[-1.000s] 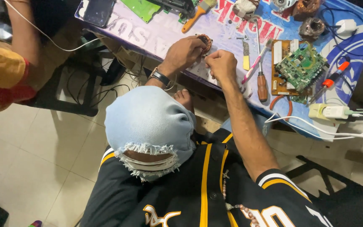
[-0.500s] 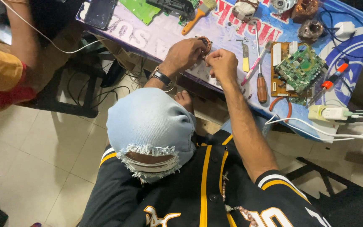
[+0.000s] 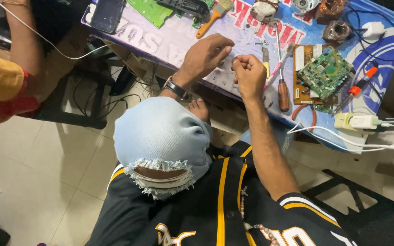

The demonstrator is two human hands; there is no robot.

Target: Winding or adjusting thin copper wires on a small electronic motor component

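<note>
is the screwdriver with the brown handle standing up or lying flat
Lying flat: the screwdriver rests lengthwise on the table, brown handle toward the person, just right of the right hand.

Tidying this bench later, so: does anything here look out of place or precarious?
Yes. The white power strip sits at the table's near edge, its cables trailing off the side. The pliers lie partly under the circuit boards.

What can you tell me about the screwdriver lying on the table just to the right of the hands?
The screwdriver has a dark brown handle that looks like wood or plastic and a long, thin metal shaft. It lies flat on the printed banner covering the table, handle toward the person, shaft pointing away. It sits just right of the right hand, which does not touch it, and left of the green circuit board. A pink-handled tool lies slanted beside it.
</note>
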